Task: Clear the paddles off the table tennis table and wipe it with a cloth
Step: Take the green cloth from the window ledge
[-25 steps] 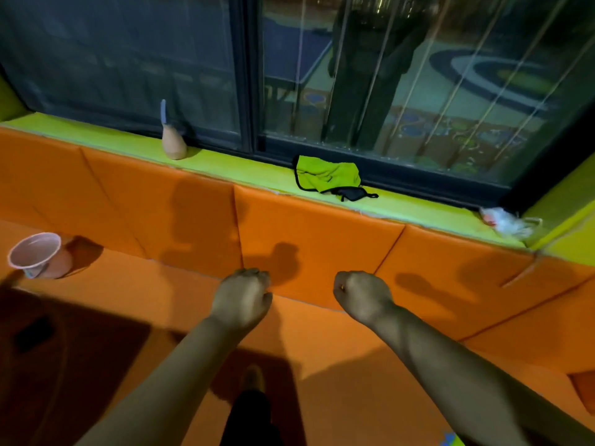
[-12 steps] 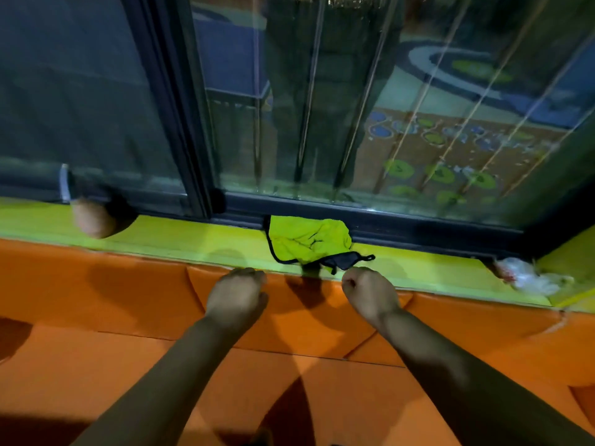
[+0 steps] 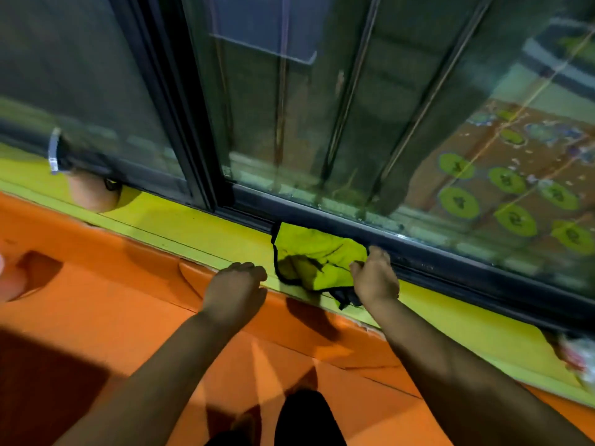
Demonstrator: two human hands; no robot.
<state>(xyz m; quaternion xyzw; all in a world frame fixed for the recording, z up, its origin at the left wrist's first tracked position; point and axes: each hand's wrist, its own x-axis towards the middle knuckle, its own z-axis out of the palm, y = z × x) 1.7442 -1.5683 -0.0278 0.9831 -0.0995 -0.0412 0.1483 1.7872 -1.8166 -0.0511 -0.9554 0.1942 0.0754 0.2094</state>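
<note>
A crumpled yellow-green cloth (image 3: 314, 252) with black trim lies on the yellow-green window ledge (image 3: 180, 226), against the dark window frame. My right hand (image 3: 375, 280) is on the cloth's right edge, thumb and fingers curled round a fold of it. My left hand (image 3: 236, 289) hovers at the ledge's front edge just left of the cloth, fingers loosely bent and holding nothing. No paddles or table tennis table are in view.
Orange padding (image 3: 128, 304) runs below the ledge. A tan rounded object (image 3: 91, 196) with a pale handle stands on the ledge at the left. Something white and crumpled (image 3: 576, 355) lies at the far right. Window glass (image 3: 354, 107) rises right behind the ledge.
I have moved closer to the ledge. My right hand went from a fist short of the cloth to gripping its right edge. My left hand loosened near the ledge's front.
</note>
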